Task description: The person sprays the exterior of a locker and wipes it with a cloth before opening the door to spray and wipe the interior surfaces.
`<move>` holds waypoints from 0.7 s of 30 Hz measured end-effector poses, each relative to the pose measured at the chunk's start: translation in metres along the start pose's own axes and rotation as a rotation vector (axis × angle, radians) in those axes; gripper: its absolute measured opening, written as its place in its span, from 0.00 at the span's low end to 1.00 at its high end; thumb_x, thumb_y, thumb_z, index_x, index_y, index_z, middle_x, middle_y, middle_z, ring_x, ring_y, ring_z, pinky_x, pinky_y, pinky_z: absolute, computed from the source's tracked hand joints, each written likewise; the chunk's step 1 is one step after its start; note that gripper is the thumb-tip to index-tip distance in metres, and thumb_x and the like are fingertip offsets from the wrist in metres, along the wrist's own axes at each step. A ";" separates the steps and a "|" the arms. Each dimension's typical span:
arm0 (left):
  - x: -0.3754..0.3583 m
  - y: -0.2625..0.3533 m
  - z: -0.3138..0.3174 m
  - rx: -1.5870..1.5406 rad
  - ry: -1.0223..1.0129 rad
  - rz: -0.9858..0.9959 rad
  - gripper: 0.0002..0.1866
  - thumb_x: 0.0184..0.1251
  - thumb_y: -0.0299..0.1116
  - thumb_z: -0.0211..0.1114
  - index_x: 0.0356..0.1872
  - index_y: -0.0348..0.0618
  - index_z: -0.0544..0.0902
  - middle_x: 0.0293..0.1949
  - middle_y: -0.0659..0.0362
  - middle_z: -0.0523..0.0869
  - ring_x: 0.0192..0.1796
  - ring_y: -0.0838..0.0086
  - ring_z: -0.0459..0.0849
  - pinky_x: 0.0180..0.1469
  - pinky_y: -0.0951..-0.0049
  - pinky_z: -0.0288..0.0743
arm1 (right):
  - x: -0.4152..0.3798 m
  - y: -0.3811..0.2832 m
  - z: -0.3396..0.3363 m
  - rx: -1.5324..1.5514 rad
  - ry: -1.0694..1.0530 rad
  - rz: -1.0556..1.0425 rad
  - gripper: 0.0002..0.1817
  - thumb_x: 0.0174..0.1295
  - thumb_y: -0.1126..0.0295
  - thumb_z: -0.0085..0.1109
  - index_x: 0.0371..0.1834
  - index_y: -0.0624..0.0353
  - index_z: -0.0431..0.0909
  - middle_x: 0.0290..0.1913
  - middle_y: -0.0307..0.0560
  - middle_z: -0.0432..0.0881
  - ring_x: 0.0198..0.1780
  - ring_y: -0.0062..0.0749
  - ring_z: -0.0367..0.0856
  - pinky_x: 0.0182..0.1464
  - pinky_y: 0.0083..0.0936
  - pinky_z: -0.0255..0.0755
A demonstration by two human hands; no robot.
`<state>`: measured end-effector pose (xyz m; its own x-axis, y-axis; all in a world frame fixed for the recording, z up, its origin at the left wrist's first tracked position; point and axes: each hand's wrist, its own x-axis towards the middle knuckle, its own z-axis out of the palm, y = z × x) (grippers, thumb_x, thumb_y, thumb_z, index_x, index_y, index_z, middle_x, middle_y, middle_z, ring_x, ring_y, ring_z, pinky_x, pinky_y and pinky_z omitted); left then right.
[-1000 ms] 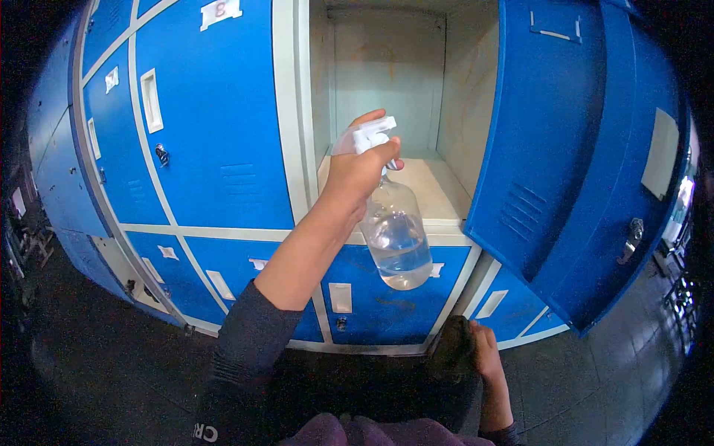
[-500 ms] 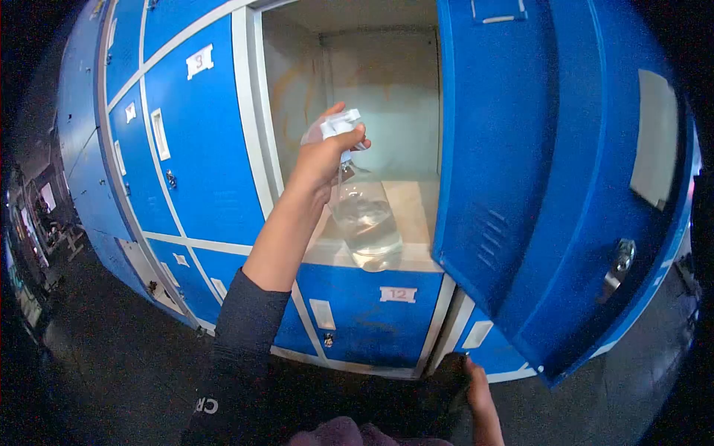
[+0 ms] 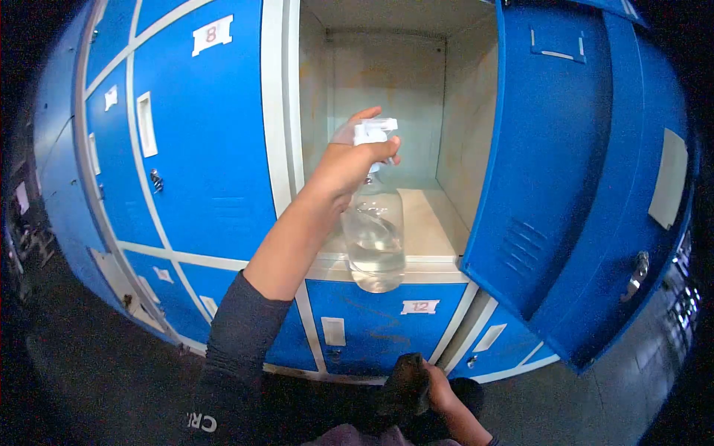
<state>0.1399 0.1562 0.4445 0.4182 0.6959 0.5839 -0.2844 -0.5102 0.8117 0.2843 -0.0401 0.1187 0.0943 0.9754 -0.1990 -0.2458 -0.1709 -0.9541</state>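
Note:
A clear spray bottle (image 3: 377,241) with a white trigger head hangs upright in front of an open locker compartment (image 3: 387,82). My left hand (image 3: 357,160) is wrapped round its neck and trigger. Clear liquid fills the lower part of the bottle. Low in the view, my right hand (image 3: 439,386) grips a dark cloth (image 3: 407,380), its fingers partly hidden behind it. The compartment's inner walls are pale and stained.
The blue compartment door (image 3: 550,163) stands swung open to the right. Closed blue lockers, one marked 8 (image 3: 201,134), line the left. Below the compartment is a closed door marked 12 (image 3: 364,312). Dark floor (image 3: 97,372) lies at the bottom.
The lockers appear shifted and the open compartment shows more fully. My left hand and the bottle sit farther right in view. My right hand has moved left, and the dark cloth shows more clearly.

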 end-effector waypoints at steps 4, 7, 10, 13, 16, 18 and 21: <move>-0.007 0.001 -0.013 -0.169 -0.064 0.009 0.35 0.54 0.28 0.67 0.65 0.42 0.64 0.34 0.60 0.81 0.32 0.77 0.79 0.38 0.77 0.68 | -0.008 -0.012 0.055 0.283 0.262 0.058 0.22 0.68 0.54 0.41 0.53 0.60 0.72 0.46 0.47 0.78 0.45 0.37 0.77 0.50 0.32 0.72; -0.021 0.005 -0.019 -0.183 -0.164 0.101 0.36 0.55 0.30 0.67 0.65 0.40 0.63 0.30 0.61 0.81 0.33 0.77 0.79 0.37 0.79 0.69 | -0.010 -0.011 0.074 0.418 0.404 0.015 0.24 0.66 0.52 0.43 0.55 0.59 0.71 0.48 0.48 0.78 0.47 0.39 0.76 0.52 0.35 0.71; -0.050 0.015 -0.037 -0.214 -0.271 0.114 0.36 0.55 0.29 0.68 0.66 0.40 0.62 0.31 0.61 0.81 0.33 0.78 0.78 0.38 0.80 0.69 | -0.005 -0.010 0.057 0.664 0.421 -0.116 0.25 0.65 0.50 0.44 0.56 0.57 0.71 0.51 0.49 0.76 0.53 0.41 0.73 0.56 0.39 0.68; -0.099 0.015 -0.065 -0.240 -0.376 0.048 0.36 0.57 0.26 0.66 0.67 0.43 0.61 0.33 0.63 0.79 0.35 0.82 0.77 0.39 0.81 0.70 | -0.020 -0.066 0.044 0.580 0.271 -0.635 0.27 0.66 0.51 0.39 0.61 0.57 0.66 0.58 0.51 0.71 0.58 0.46 0.70 0.62 0.43 0.63; -0.140 -0.010 -0.083 -0.216 -0.444 0.019 0.37 0.57 0.25 0.65 0.68 0.43 0.60 0.32 0.62 0.79 0.37 0.82 0.77 0.41 0.81 0.71 | -0.043 -0.158 0.066 -0.037 0.166 -1.173 0.25 0.68 0.57 0.40 0.64 0.59 0.61 0.62 0.53 0.65 0.62 0.45 0.64 0.64 0.44 0.60; -0.155 -0.023 -0.089 -0.224 -0.478 -0.056 0.36 0.58 0.24 0.65 0.68 0.42 0.60 0.33 0.62 0.79 0.38 0.81 0.78 0.42 0.80 0.72 | -0.045 -0.216 0.068 -1.141 0.960 -1.240 0.30 0.63 0.56 0.45 0.68 0.55 0.59 0.66 0.54 0.60 0.67 0.49 0.57 0.69 0.47 0.50; -0.161 -0.046 -0.090 -0.203 -0.523 -0.124 0.35 0.56 0.21 0.61 0.68 0.44 0.62 0.35 0.60 0.79 0.39 0.80 0.79 0.44 0.80 0.72 | -0.017 -0.285 0.119 -1.519 1.059 -1.751 0.32 0.52 0.61 0.59 0.63 0.54 0.67 0.62 0.59 0.61 0.66 0.53 0.55 0.67 0.43 0.48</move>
<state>0.0078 0.1135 0.3149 0.8152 0.3754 0.4411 -0.3445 -0.2980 0.8902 0.2373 0.0084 0.4203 -0.3099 0.0400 0.9499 0.9448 -0.0989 0.3124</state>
